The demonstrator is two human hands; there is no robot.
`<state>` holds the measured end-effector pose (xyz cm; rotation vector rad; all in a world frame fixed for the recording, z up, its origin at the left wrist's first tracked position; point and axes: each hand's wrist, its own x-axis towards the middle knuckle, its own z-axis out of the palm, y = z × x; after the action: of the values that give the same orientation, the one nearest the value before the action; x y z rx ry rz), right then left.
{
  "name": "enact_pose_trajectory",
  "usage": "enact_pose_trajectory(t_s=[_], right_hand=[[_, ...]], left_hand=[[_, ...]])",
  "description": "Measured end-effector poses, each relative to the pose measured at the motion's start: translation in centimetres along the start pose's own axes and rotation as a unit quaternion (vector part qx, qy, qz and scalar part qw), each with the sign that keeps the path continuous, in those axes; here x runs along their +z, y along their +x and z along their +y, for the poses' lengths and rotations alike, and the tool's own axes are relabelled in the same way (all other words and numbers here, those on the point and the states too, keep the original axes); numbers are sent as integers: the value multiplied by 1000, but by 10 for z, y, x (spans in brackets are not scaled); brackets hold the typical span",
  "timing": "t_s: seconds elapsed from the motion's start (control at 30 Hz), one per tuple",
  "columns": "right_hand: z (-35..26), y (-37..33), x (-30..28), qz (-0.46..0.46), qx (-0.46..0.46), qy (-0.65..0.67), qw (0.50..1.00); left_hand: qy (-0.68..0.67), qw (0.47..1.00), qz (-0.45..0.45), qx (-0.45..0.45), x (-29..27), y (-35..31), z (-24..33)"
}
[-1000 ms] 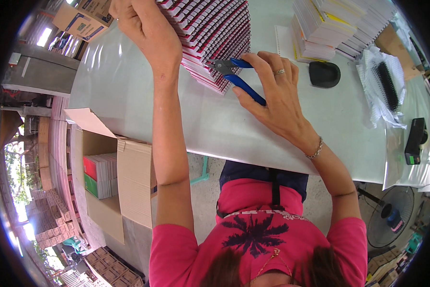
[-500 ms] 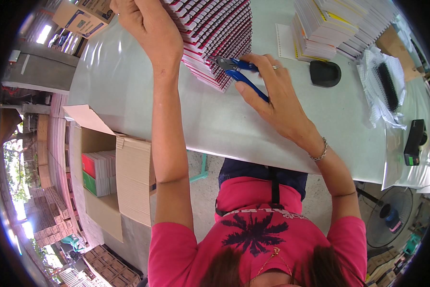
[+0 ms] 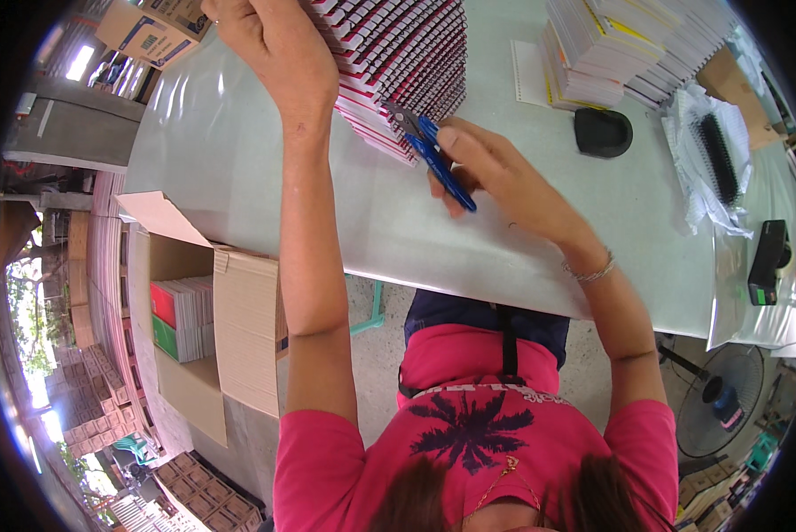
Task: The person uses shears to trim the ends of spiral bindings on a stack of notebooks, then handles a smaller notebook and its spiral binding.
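Observation:
A stack of spiral-bound notebooks (image 3: 394, 53) with pink-red edges and dark wire coils stands at the top middle of the table. At its left side is my left hand (image 3: 278, 49), its fingers curled; the top of the picture cuts them off, and whatever they hold is hidden. My right hand (image 3: 491, 164) grips a pair of wire cutters (image 3: 438, 164) with blue handles, pressed nearly together. The cutters' grey jaws point up and left, at the near corner of the stack by the coil ends. A small dark curl (image 3: 511, 224) shows against the table below my right hand.
White-paged notebooks with yellow edges (image 3: 593, 62) are piled at the back right. Close by are a black rounded holder (image 3: 603, 133), black coils on crumpled wrapping (image 3: 717, 160) and a black device (image 3: 768, 263). An open carton (image 3: 247, 328) stands left, a fan (image 3: 721, 399) right.
My right hand has turned over and drawn slightly down, and the cutters' handles have swung steeper and come closer together. A small dark curl now shows below it. My left hand has barely moved.

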<state>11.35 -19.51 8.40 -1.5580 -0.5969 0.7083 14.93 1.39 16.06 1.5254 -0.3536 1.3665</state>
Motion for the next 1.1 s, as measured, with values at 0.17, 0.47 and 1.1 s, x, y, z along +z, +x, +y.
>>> enact_pose_trajectory(t_s=[0.17,0.47,1.1], right_hand=[[15,0,7,153,-206,-189,948],[27,0,8,262,-317,-442,797],[28,-6,6,262,-293,-418,819]], left_hand=[[15,1000,2,24,-1,1,-3],[-27,1000,-1,0,1,1,-2],[-4,1000,0,6,1,2,-2]])
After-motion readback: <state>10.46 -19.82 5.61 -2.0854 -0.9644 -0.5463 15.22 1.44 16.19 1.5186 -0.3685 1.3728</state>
